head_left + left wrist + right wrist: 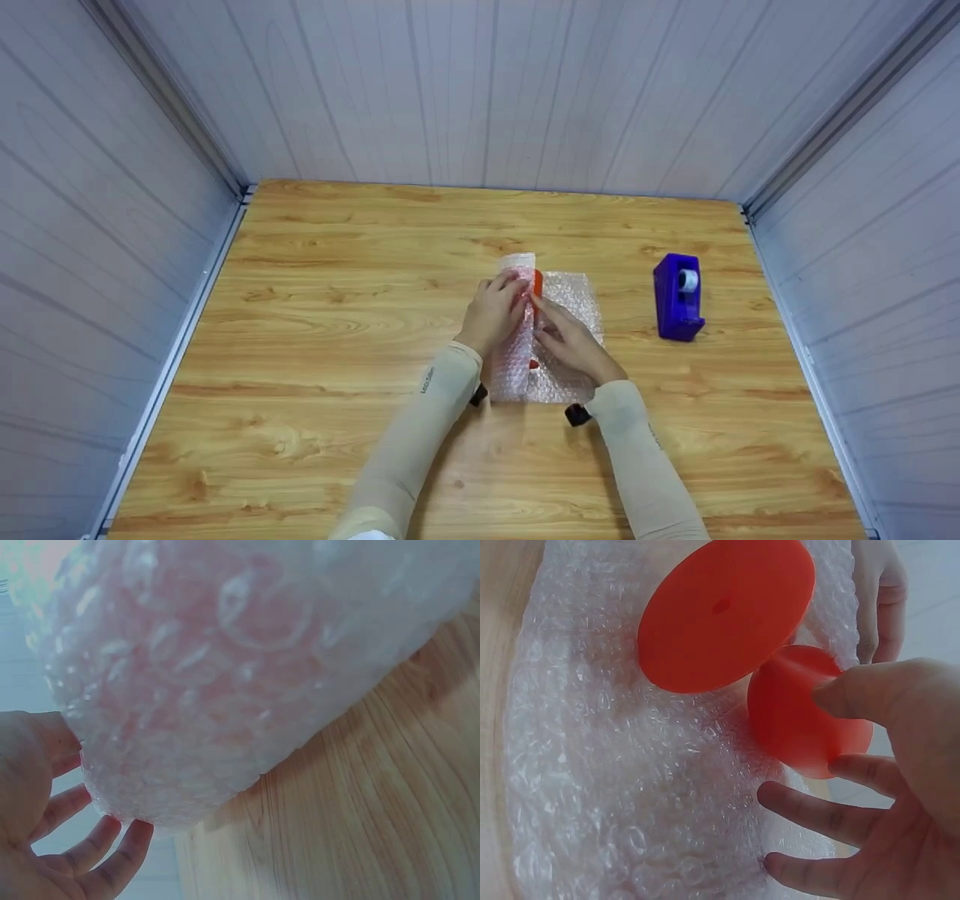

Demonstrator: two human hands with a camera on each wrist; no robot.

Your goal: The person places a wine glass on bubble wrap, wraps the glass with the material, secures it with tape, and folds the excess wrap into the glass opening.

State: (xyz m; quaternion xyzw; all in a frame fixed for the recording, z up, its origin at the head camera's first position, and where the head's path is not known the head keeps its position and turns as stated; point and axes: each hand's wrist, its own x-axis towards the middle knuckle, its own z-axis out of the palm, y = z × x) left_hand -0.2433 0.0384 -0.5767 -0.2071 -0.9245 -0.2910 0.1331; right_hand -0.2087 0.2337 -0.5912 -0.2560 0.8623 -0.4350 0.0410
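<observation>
A sheet of bubble wrap (574, 300) lies on the table, its left part folded over a red goblet-like object (538, 283). In the right wrist view the red object (724, 615) shows a flat round disc with a small central mark and a rounded part beyond it. My left hand (495, 311) holds the folded bubble wrap (195, 690) from the left, fingertips on its surface. From the right, my right hand (574, 345) pinches the rounded red part between thumb and index finger. Its other fingers (817, 814) reach over the wrap. The object's middle is hidden.
A blue tape dispenser (679, 300) with a roll of tape stands to the right of the wrap. The wooden table (315, 300) is bordered by pale panel walls (480, 90) at the back and both sides.
</observation>
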